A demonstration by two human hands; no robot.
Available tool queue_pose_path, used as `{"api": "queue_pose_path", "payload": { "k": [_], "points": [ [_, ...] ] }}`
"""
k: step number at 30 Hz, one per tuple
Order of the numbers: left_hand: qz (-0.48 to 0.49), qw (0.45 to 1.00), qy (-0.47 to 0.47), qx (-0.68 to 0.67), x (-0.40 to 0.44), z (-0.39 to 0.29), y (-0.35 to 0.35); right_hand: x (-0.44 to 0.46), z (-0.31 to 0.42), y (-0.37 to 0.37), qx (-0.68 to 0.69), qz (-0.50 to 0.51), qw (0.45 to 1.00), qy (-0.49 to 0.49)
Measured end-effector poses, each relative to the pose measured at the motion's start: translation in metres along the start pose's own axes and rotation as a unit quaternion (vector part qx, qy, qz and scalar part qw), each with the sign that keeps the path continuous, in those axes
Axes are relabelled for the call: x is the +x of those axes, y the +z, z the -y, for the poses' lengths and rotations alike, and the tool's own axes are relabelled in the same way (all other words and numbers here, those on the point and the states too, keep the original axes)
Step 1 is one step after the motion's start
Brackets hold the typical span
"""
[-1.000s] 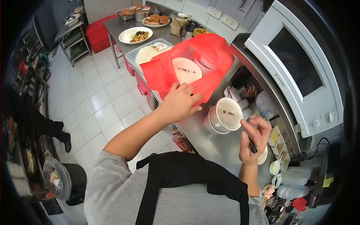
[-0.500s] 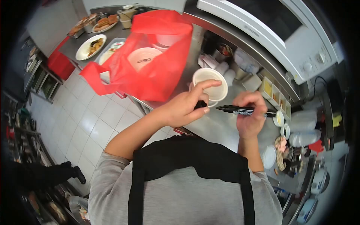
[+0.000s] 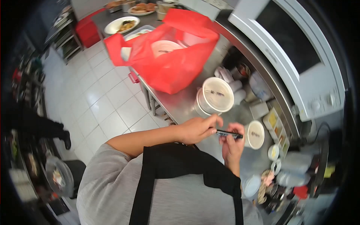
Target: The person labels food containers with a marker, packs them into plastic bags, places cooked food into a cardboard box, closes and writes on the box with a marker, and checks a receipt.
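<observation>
A black marker [image 3: 228, 134] lies between my two hands, its cap on the left end. My right hand [image 3: 232, 146] is closed around the marker's body, and the fingers of my left hand [image 3: 202, 129] pinch its left end. Just beyond them, two stacked tubs [image 3: 217, 95] stand on the steel counter, the upper lid bearing handwriting. Another lettered tub [image 3: 255, 135] is to the right of my right hand. A red bag [image 3: 168, 71] at the counter's left holds a round tub [image 3: 165, 48] with writing on its lid.
A white microwave [image 3: 296, 45] stands on the shelf at the right. Sauce trays [image 3: 276, 129] and small cups line the counter below it. Plates of food [image 3: 122, 25] are at the back left. A person's dark-clothed leg [image 3: 41, 123] shows at the far left.
My hands have come together on the marker; half a second ago the cap was in my left hand and the open marker in my right. The view has also shifted.
</observation>
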State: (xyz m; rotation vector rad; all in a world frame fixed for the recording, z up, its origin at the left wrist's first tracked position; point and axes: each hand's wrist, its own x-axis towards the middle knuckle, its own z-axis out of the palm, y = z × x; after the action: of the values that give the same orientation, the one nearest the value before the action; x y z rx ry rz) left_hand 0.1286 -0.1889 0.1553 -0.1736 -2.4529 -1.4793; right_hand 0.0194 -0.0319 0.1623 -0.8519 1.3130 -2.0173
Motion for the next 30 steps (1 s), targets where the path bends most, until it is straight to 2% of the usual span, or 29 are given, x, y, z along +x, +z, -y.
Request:
{"api": "queue_pose_path", "payload": {
  "k": [1,2,4,5,8,9,11,12,13,14,15,16,18,20,21,22,25,26,28,29,30],
  "points": [
    [0.006,0.998,-0.031,0.047,-0.004,0.000,0.001,-0.005,0.007,-0.010,-0.046,0.010,0.999,0.026],
    [0.004,1.000,-0.002,0.024,-0.006,-0.001,0.001,-0.008,0.013,-0.019,-0.092,0.015,0.995,0.048],
    [0.015,0.998,0.058,-0.023,-0.011,-0.005,0.001,-0.018,0.019,-0.020,-0.164,0.055,0.985,0.027],
    [-0.024,0.994,0.096,-0.046,-0.010,-0.012,0.004,-0.021,0.022,-0.018,-0.199,0.070,0.977,0.017],
    [-0.074,0.988,0.115,-0.073,-0.001,-0.029,0.004,-0.025,0.030,0.003,-0.238,0.049,0.966,-0.089],
    [-0.090,0.984,0.147,-0.052,0.002,-0.031,0.003,-0.021,0.035,0.004,-0.231,0.043,0.968,-0.090],
    [-0.060,0.991,0.117,0.026,0.003,-0.051,-0.013,-0.010,0.037,-0.008,-0.236,0.075,0.964,-0.093],
    [-0.101,0.972,0.205,0.057,0.008,-0.058,-0.027,-0.006,0.036,-0.013,-0.236,0.088,0.963,-0.096],
    [-0.142,0.942,0.292,0.086,0.013,-0.063,-0.048,-0.010,0.039,-0.017,-0.244,0.086,0.965,-0.050],
    [-0.179,0.914,0.336,0.143,0.012,-0.071,-0.086,-0.016,0.034,-0.025,-0.161,0.005,0.986,0.047],
    [-0.214,0.878,0.378,0.198,-0.001,-0.078,-0.129,-0.019,0.022,-0.036,-0.197,-0.044,0.979,0.025],
    [-0.338,0.844,0.375,0.183,-0.018,-0.067,-0.173,-0.022,0.006,-0.047,-0.244,-0.088,0.966,0.006],
    [-0.566,0.745,0.332,0.118,-0.052,-0.046,-0.262,-0.027,-0.037,-0.064,-0.330,-0.178,0.927,-0.026],
    [-0.676,0.690,0.259,-0.020,-0.094,0.031,-0.349,-0.030,-0.085,-0.081,-0.492,-0.206,0.843,-0.066],
    [-0.707,0.679,0.179,-0.087,-0.123,0.100,-0.398,-0.022,-0.107,-0.083,-0.566,-0.221,0.790,-0.084],
    [-0.726,0.661,0.103,-0.160,-0.145,0.148,-0.440,-0.010,-0.123,-0.079,-0.590,-0.232,0.769,-0.083],
    [-0.704,0.657,-0.139,-0.234,-0.169,0.286,-0.486,-0.001,-0.158,-0.069,-0.659,-0.285,0.693,-0.056],
    [-0.654,0.688,-0.188,-0.255,-0.181,0.340,-0.507,0.003,-0.155,-0.042,-0.685,-0.268,0.674,-0.069],
    [-0.558,0.724,-0.214,-0.344,-0.193,0.402,-0.528,0.003,-0.168,-0.013,-0.684,-0.334,0.647,-0.036],
    [-0.532,0.719,-0.206,-0.398,-0.190,0.418,-0.533,0.000,-0.176,-0.001,-0.689,-0.345,0.637,-0.009],
    [-0.473,0.683,-0.158,-0.534,-0.209,0.479,-0.559,-0.010,-0.190,0.000,-0.684,-0.347,0.641,0.003]
  ]
}}
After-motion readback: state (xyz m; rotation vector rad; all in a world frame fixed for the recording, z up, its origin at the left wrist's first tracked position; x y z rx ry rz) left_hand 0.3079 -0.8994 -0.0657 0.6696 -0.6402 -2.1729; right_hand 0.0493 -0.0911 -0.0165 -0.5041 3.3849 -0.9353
